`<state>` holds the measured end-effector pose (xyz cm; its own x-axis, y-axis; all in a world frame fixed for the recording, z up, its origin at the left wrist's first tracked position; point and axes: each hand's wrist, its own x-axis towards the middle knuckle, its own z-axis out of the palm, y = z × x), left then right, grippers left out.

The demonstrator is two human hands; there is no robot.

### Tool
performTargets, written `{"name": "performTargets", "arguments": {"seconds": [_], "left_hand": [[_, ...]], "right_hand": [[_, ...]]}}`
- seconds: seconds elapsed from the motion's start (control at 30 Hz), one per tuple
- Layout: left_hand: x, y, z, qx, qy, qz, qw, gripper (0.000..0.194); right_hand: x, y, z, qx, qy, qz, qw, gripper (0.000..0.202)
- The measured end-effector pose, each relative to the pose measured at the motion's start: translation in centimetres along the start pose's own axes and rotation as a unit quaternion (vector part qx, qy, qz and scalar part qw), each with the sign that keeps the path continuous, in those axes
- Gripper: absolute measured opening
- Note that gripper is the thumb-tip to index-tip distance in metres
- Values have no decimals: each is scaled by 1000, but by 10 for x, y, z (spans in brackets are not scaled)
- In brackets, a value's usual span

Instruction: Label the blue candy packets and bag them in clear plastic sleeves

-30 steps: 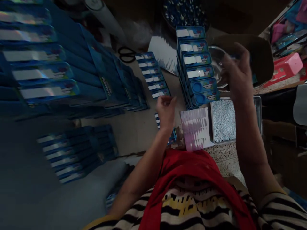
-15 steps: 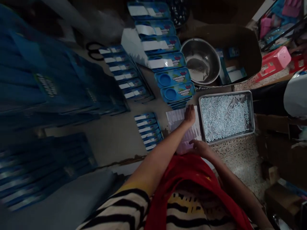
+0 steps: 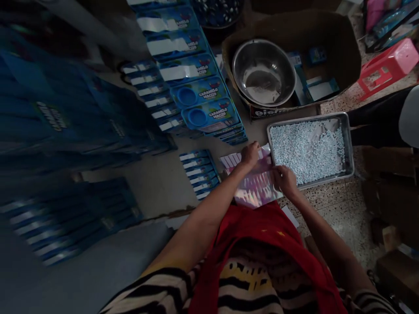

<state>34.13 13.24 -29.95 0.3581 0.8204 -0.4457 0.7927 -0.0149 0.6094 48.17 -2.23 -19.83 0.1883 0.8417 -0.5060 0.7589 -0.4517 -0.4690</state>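
A shiny, iridescent pinkish plastic sheet lies across the table's front edge, just above my red apron. My left hand is closed at its upper part, with the fingertips partly hidden. At the right edge, my right hand pinches the same sheet beside a metal tray. Small pale blue pellets fill much of that tray. Whitish strips show in a row to the left of my left hand.
Blue printed cartons stand in a row beyond my left hand, with a smaller group of cartons nearer. A steel bowl rests on a cardboard box at the back. Large blue stacks fill the left. A pink stool stands right.
My right hand has moved up and right along the sheet and now pinches its edge. The sheet's near part now looks lifted and shinier. The camera view has shifted.
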Motion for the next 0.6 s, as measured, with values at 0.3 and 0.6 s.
{"name": "performTargets", "arguments": {"seconds": [0.3,0.6], "left_hand": [[-15,-3,-42,-86,51,3,995,19],[-19,6,-44,-103,48,0,994,23]], "right_hand": [[70,-25,-14,-154,89,-216,960,53],[92,-35,-4,-245,47,-220,943,58]]}}
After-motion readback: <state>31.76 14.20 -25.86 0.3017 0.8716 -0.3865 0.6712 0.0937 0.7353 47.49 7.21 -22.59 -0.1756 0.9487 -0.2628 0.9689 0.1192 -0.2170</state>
